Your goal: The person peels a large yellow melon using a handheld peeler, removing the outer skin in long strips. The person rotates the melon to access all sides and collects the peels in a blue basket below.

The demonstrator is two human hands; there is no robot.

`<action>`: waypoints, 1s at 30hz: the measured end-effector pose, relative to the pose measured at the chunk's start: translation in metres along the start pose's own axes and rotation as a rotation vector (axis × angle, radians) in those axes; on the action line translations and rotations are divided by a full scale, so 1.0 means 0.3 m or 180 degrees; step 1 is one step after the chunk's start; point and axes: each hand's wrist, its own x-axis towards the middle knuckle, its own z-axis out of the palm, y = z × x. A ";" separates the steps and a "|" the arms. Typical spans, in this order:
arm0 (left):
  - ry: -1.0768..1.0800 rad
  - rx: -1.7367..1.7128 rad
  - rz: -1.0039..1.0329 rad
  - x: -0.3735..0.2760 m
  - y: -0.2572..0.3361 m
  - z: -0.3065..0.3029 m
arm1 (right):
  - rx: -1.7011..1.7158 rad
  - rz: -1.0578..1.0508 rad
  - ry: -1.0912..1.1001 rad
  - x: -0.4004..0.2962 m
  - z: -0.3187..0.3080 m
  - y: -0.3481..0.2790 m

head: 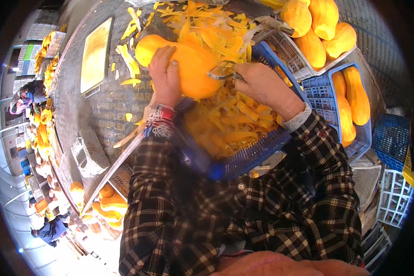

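A peeled orange squash (196, 65), long with a narrower neck at the left, lies under my left hand (166, 74), whose fingers and thumb press around its middle. My right hand (262, 88) grips a metal peeler (222, 70), its blade against or very close to the squash's wide end. Below the squash stands a blue plastic crate (234, 165) full of orange peel strips (243, 119). More peelings (210, 29) are heaped on the dark printed board (114, 107) beyond the squash.
Peeled squashes fill a white crate (303, 74) and a blue crate (319, 91) at the right. A concrete block (89, 151) and a yellowish rectangular panel (96, 57) rest on the board at the left. Two people (51, 229) work farther off among more squashes.
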 end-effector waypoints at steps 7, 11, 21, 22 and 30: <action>0.0054 0.0005 -0.0031 -0.003 0.006 0.005 | 0.0266 0.0813 0.0360 -0.222 0.243 -0.118; -0.0007 0.0009 -0.0104 -0.014 0.009 -0.001 | 0.0103 0.0891 0.0891 -0.292 0.346 -0.132; -0.0023 -0.0050 -0.0281 -0.003 0.010 0.003 | 0.0431 0.1039 0.1310 -0.252 0.408 -0.099; 0.0009 -0.0001 -0.0198 -0.007 0.009 -0.001 | 0.0695 0.0895 0.1712 -0.185 0.362 -0.068; 0.0002 -0.0078 -0.0239 -0.023 -0.002 -0.003 | 0.0474 0.0629 0.0122 -0.064 0.201 0.025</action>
